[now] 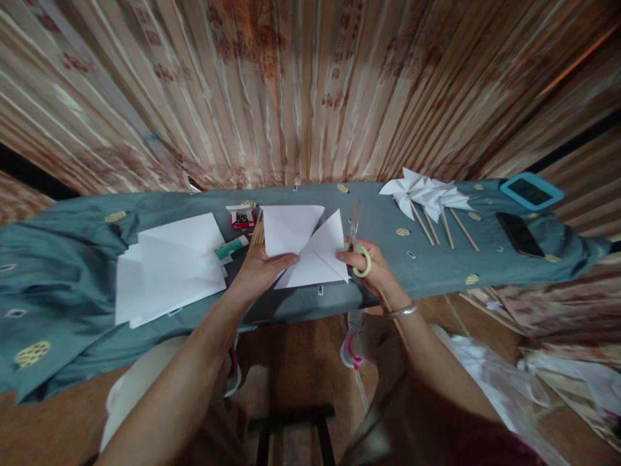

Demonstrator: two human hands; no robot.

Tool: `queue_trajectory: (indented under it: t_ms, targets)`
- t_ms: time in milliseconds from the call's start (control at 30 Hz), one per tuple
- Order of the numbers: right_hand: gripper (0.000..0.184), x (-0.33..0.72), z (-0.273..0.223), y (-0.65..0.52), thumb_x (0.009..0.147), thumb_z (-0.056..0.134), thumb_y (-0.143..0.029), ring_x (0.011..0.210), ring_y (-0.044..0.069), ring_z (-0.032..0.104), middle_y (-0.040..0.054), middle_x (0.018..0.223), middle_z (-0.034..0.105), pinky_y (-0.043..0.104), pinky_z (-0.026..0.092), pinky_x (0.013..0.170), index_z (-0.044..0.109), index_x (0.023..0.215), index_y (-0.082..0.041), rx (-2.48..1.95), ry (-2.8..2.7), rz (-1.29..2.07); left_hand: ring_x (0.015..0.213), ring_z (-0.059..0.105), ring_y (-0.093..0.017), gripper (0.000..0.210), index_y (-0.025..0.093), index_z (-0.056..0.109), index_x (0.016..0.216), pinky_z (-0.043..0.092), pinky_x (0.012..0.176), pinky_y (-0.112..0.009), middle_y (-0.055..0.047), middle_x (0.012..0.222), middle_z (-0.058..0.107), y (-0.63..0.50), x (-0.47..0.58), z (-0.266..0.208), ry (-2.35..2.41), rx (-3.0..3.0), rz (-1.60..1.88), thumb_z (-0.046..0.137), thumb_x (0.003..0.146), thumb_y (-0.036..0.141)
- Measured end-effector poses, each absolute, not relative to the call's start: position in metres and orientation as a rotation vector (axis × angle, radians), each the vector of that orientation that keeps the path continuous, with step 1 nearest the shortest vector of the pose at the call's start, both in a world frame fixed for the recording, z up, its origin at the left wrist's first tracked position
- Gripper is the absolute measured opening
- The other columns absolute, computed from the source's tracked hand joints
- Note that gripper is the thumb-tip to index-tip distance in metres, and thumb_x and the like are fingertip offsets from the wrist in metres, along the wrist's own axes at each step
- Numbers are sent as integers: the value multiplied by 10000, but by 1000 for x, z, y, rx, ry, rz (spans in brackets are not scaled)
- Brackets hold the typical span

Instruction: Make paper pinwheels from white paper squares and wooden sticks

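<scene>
I have the slit white paper [306,254] spread between the two sets of fingers, over the desk [427,268]; the left fingers [280,262] are clamped on its lower left part, thumb on top, and the right fingers [350,259] pinch its right edge while also carrying the scissors [354,230], blades pointing away. Further out I see a glue stick [231,247] and loose sheets [167,268] to the left, pinwheels [410,193] to the right.

We hold the paper [291,228] out flat in front of us: white, creased, its upper right slit open toward the middle, the flaps parted. Our scissors [354,232], metal-bladed with pale green handles, sit just right of it, blades pointing away from us.
</scene>
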State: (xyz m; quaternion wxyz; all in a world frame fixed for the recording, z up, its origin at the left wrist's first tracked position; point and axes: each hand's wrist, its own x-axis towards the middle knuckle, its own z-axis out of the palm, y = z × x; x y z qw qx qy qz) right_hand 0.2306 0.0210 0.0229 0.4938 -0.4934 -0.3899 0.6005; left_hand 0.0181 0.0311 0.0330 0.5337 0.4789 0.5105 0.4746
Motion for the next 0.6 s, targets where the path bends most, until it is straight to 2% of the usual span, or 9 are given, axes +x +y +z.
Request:
queue_trajectory:
  t_ms: [167,233,333,467,533,600]
  targets:
    - [322,233,20,24,492,852,-380,509,85,473,-62,574,588,213,356,496,671,692,-205,-1201,-978,1393,840,671,-273,343,135,694,823,533,825,-415,-67,843,733,34,16,26,1250,1156,1117,781,512,251]
    - [366,240,20,28,538,824,-448,502,89,479,-58,572,586,220,360,499,683,763,-196,-1293,-1072,1282,845,672,-272,363,139,694,837,528,830,-413,-62,846,732,36,15,24,1267,1130,1147,788,502,242]
    - [501,256,19,35,628,760,-513,591,151,590,-4,661,663,256,414,561,679,976,-162,-1602,-1315,922,859,673,-261,430,136,691,870,510,857,-403,-58,879,736,39,15,24,1239,1035,1216,811,471,239]
    - [544,271,18,42,773,681,-382,839,271,693,125,899,738,308,456,686,569,1235,-116,-2146,-1723,329,834,677,-247,439,138,688,848,516,828,-382,-52,860,742,39,23,19,1147,825,1279,828,447,250]
    - [488,273,15,44,831,620,-331,896,295,698,167,955,737,322,465,718,545,1255,-103,-2284,-1852,210,806,678,-235,448,150,688,839,519,795,-360,-30,821,741,38,32,10,1134,755,1298,831,419,216]
    - [449,274,11,46,865,579,-315,921,301,697,180,963,735,331,472,741,534,1255,-97,-2335,-1927,145,739,671,-216,371,158,694,770,514,759,-336,-20,748,734,35,41,0,1161,669,1225,816,421,198]
